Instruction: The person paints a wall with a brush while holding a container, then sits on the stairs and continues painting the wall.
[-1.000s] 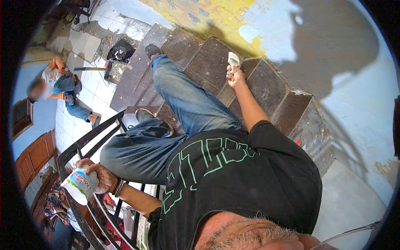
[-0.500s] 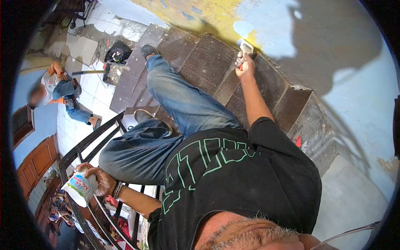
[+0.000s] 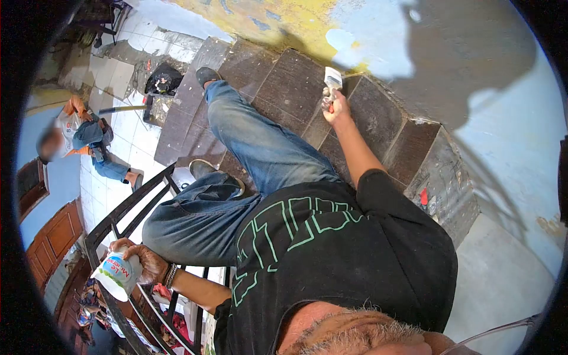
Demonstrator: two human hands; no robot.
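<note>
My right hand [image 3: 336, 107] is closed around the handle of a paintbrush [image 3: 333, 78]. The brush's pale bristles point up toward the wall, apart from it, over the dark tiled steps [image 3: 296, 83]. On the yellow and blue wall [image 3: 378, 35] behind it is a light, rounded patch of paint [image 3: 340, 39]. My left hand [image 3: 148, 263] grips a white plastic cup [image 3: 118, 273] labelled "Le Minerale", tilted beside the black metal railing [image 3: 97, 236]. The cup's contents cannot be made out.
Another person [image 3: 89, 139] sits at the left, near a long-handled tool [image 3: 124, 109]. A black plastic bag [image 3: 164, 80] lies on the floor beyond the steps. Something red [image 3: 423, 196] lies on the ledge at my right. A wooden door [image 3: 54, 239] stands at lower left.
My right hand has drawn the paintbrush away from the wall's lower edge, back and to the left. My left hand has shifted slightly down and right with the cup, which has turned a little.
</note>
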